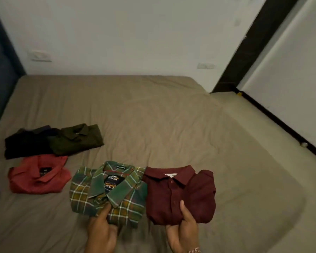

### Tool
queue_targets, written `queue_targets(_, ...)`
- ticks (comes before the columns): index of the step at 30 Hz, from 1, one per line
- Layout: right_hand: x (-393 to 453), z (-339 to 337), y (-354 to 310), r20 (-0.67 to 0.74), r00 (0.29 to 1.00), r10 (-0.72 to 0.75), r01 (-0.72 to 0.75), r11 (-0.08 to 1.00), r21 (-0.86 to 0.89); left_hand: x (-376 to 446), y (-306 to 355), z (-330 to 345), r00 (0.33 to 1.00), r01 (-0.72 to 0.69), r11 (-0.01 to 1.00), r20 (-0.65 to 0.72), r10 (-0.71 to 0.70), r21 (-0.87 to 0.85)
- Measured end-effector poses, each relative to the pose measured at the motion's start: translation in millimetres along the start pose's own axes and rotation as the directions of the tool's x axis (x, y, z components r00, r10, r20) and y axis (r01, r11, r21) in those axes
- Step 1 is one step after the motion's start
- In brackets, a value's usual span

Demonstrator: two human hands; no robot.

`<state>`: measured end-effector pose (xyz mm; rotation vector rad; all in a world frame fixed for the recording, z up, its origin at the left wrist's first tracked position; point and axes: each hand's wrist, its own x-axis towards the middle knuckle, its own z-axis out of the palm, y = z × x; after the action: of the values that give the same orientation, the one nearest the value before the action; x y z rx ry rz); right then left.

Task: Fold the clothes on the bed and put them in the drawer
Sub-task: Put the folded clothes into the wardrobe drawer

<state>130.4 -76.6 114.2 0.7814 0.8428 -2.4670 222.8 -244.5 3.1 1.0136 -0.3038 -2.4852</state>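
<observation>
Your left hand (101,228) grips the near edge of the folded green-and-yellow plaid flannel shirt (109,190), thumb on top of the cloth and the other fingers tucked beneath it. Your right hand (183,226) holds the folded maroon button-up shirt (179,193) the same way, thumb pressed on its front near the placket, fingers under the near edge (a bracelet shows at that wrist, at the bottom border of the view).

Take the plaid shirt as your landmark. It lies collar away from you on the wrinkled taupe bed sheet (162,125), near the bed's front edge. The maroon shirt sits just to its right, the two touching along their sides. Just left of the plaid shirt, with a narrow strip of sheet between, lies a folded rust-red collared shirt (38,175). Beyond that one, farther from you and left of the plaid shirt, are a folded dark olive collared shirt (77,138) and a folded black garment (26,143), the olive one overlapping the black one's right side. Whether the two shirts you hold rest on the sheet or are slightly lifted, you cannot tell from here.
</observation>
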Motion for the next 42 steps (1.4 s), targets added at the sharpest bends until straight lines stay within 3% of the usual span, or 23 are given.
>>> queue_targets(1, -16.7, -6.3, -16.9, 0.068, 0.997, -0.04, 0.042, 0.999, -0.027, -5.4, -7.0, 8.3, 0.993, -0.102, 0.994, -0.06, 0.104, 0.037)
queue_targets(2, -35.2, -6.5, -29.6, 0.052, 0.995, -0.084, 0.087, 0.995, -0.056, -21.2, -18.5, 31.9, 0.987, -0.116, 0.986, -0.099, 0.127, 0.117)
queue_targets(10, -135.9, -84.6, -184.2, 0.052, 0.896, -0.442, 0.427, 0.887, 0.178, -140.3, -138.0, 168.4, 0.982, 0.056, 0.95, 0.154, -0.108, 0.308)
queue_targets(16, -182.6, -198.3, -296.2, -0.112, 0.748, -0.654, 0.658, 0.708, 0.257, -222.6, -285.7, 220.5, 0.901, 0.163, 0.861, 0.284, -0.329, 0.481)
queue_targets(21, -242.3, -310.1, -381.3, -0.273, 0.614, -0.74, 0.786, 0.546, 0.289, -305.3, -430.4, 222.3, 0.811, 0.254, 0.748, 0.287, -0.51, 0.613)
queue_targets(29, -336.9, -454.2, -451.5, -0.532, 0.428, -0.731, 0.902, 0.312, 0.297, -416.2, -593.4, 204.4, 0.613, 0.305, 0.463, 0.2, -0.765, 0.832)
queue_targets(34, -361.4, -523.4, -455.2, -0.699, 0.303, -0.647, 0.951, 0.156, 0.266, -451.3, -677.0, 198.4, 0.555, 0.206, 0.332, 0.169, -0.814, 0.92)
queue_targets(42, -347.1, -620.1, -465.0, -0.896, 0.07, -0.438, 0.979, -0.142, 0.146, -483.1, -829.7, 192.5, 0.364, 0.015, 0.022, 0.015, -0.931, 1.0)
